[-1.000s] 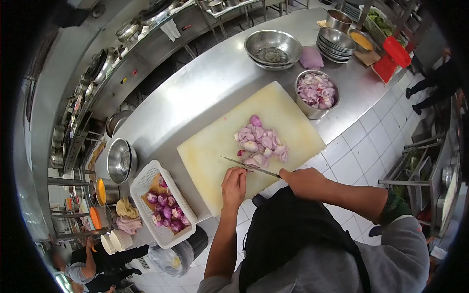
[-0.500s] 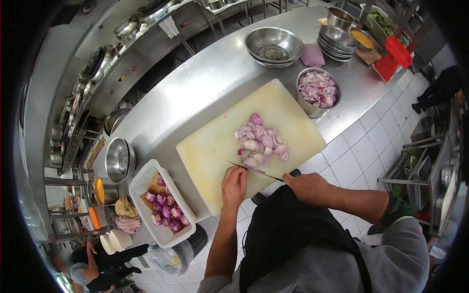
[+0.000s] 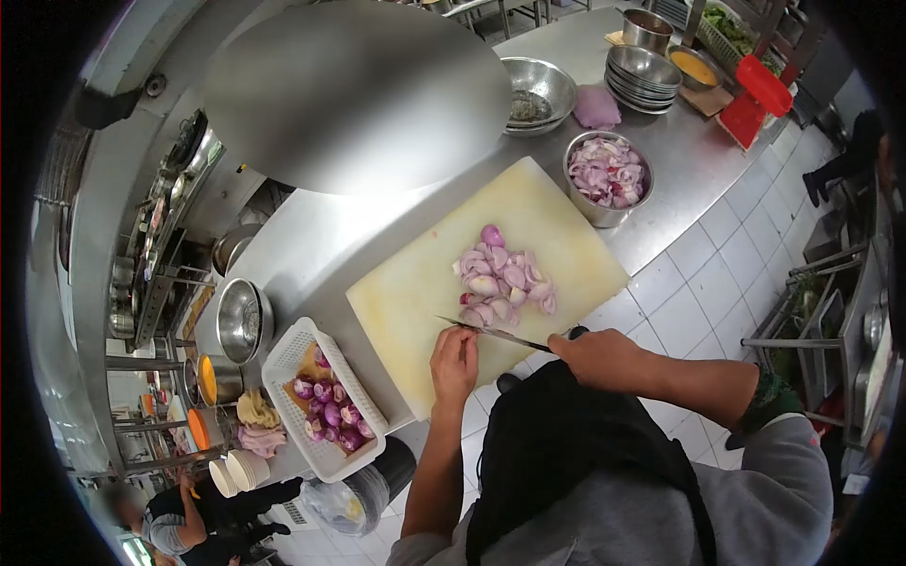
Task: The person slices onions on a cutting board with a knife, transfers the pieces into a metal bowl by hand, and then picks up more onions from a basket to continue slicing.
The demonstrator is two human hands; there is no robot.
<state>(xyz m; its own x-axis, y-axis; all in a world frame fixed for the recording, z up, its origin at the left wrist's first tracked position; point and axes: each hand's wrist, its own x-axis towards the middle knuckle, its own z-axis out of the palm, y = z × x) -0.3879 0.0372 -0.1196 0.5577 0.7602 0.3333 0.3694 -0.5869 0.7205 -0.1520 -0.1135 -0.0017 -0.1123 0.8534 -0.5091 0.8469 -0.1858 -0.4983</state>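
Note:
My right hand (image 3: 592, 359) grips the handle of a knife (image 3: 505, 334), whose blade points left over the near edge of a pale cutting board (image 3: 396, 300). Beside the blade tip, my left hand (image 3: 455, 365) is closed, fingers bent together; whatever is in them is hidden. Just beyond the blade lies a pile of cut red onion pieces (image 3: 512, 276). One rounder purple onion piece (image 3: 492, 235) sits at the pile's far end. A steel pot (image 3: 604, 216) full of cut onion stands beyond the board's right corner.
A white basket (image 3: 279, 379) with several purple onions (image 3: 332, 415) stands left of the board. Steel bowls (image 3: 243, 321) are behind it. Farther right are stacked bowls (image 3: 644, 77), a purple cloth (image 3: 596, 107) and a red object (image 3: 763, 87). A blurred patch hides the upper left. Another person (image 3: 175, 514) stands lower left.
The view has shifted slightly, and a large blurred patch now covers part of the far table. Both hands and the knife keep nearly the same place at the board's edge.

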